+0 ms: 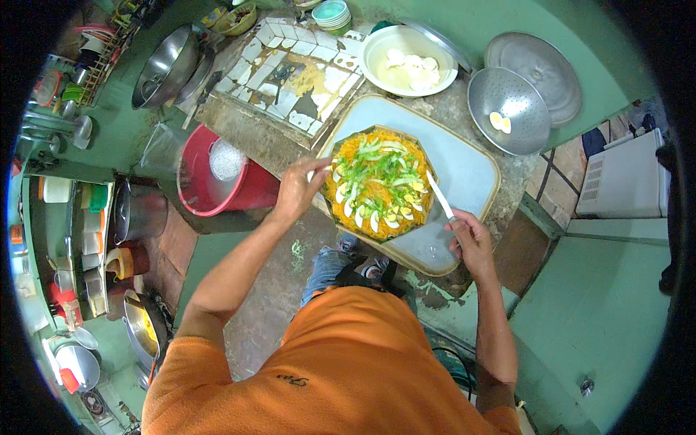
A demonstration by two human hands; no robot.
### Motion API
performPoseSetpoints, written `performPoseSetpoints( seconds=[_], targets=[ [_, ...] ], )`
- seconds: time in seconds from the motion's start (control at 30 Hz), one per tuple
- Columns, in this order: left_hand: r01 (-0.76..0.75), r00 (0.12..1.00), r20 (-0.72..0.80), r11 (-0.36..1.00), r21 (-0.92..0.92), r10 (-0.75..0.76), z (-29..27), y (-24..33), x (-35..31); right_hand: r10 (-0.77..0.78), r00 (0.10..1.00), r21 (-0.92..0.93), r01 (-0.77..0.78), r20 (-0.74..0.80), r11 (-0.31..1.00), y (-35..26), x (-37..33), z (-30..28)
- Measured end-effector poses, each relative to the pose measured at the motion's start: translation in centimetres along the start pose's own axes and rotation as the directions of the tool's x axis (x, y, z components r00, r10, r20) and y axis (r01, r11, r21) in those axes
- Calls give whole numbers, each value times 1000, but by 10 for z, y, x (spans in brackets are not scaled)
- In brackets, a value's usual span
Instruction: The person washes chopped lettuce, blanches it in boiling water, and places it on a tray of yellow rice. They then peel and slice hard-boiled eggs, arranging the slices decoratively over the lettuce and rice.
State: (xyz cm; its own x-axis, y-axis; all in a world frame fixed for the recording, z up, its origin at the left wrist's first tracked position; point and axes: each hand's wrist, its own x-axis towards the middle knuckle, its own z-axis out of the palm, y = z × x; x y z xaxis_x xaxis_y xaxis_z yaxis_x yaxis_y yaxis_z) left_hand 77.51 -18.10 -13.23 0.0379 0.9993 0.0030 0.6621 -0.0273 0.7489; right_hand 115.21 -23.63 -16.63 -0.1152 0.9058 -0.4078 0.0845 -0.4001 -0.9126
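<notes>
An eight-sided tray (338, 223) of orange-yellow noodles (402, 153) lies on a pale blue serving tray (464, 163). Shredded greens (383, 162) cover the middle of the noodles, and egg slices (374, 220) are laid along the lower and left parts. At the left rim of the noodles, my left hand (293, 192) pinches a small white piece that looks like an egg slice (310, 175). My right hand (471, 239) grips a knife (438, 191), its pale blade pointing up and left over the right rim.
Behind the serving tray stands a white basin (370, 64) with peeled eggs in liquid. A metal colander (493, 94) to the right holds egg halves (500, 122). A worn tiled counter (319, 54) extends to the left, with a red bucket (192, 185) below it.
</notes>
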Motion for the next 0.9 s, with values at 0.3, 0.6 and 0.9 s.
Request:
performPoseSetpoints(
  seconds=[0.3,0.6,0.9],
  targets=[
    [-355,925,204,922,156,321,14,-44,79,-23,974,6,25,-225,1000,4,-33,46],
    [-458,849,325,887,61,416,18,-62,101,89,898,174,-15,-431,985,2,-51,123],
    [616,774,627,328,-716,-87,-25,-51,106,-1,808,73,54,-590,996,-6,-50,182]
  ],
)
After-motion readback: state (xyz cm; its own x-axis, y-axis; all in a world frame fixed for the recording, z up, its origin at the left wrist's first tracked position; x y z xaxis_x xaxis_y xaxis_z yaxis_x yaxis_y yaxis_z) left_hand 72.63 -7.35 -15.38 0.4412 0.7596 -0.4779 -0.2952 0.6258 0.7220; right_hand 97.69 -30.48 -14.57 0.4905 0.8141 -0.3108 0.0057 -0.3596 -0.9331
